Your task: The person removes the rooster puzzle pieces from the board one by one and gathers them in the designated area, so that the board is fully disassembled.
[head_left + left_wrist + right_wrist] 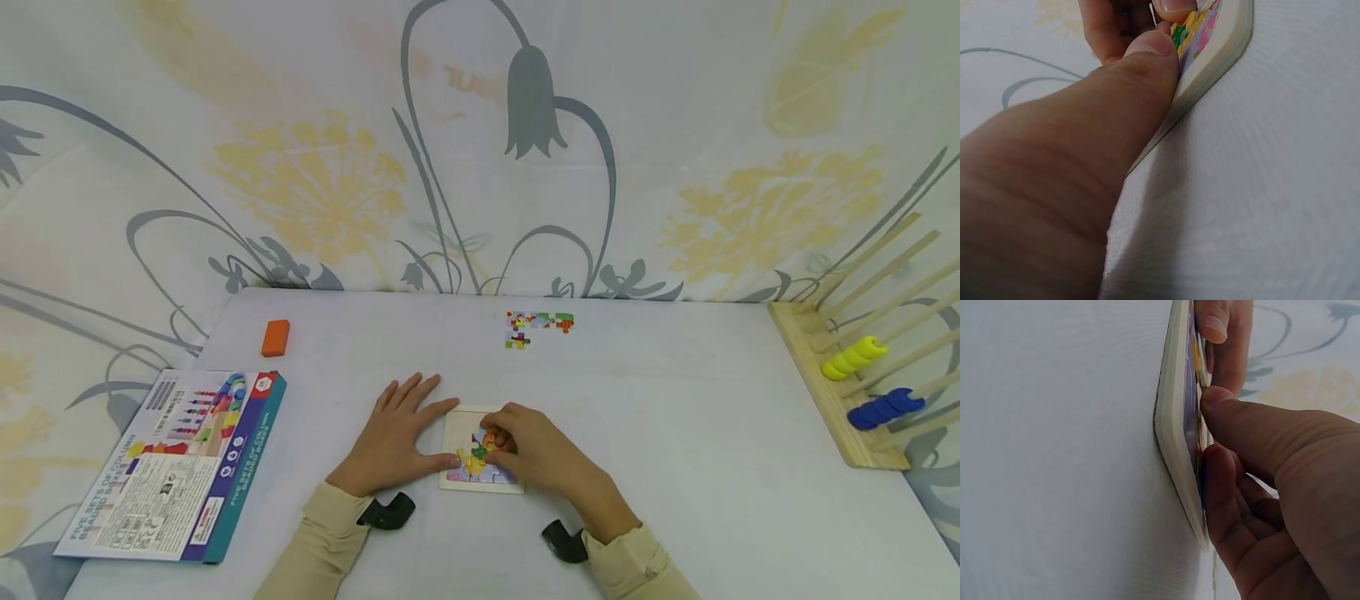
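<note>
A small jigsaw board (pixel 456 429) with a pale wooden frame lies on the table in the head view. Colourful pieces (pixel 480 475) fill its lower part, while its upper left shows bare. My left hand (pixel 397 442) lies at the board's left side, fingers spread, its thumb touching the pieces near the left rim. Over the board's right half, my right hand (pixel 543 450) has curled fingers and pinches a puzzle piece (pixel 1202 374) close over the others. Its fingers hide the board's upper right. In the left wrist view, the left thumb (pixel 1154 47) rests at the frame's edge.
Several joined puzzle pieces (pixel 536 322) lie beyond the board. An orange block (pixel 275 338) and a flat printed box (pixel 172 467) are at the left. A wooden bead rack (pixel 806 358) with yellow and blue beads stands at the right edge. Behind hangs a flower-patterned cloth (pixel 480 167).
</note>
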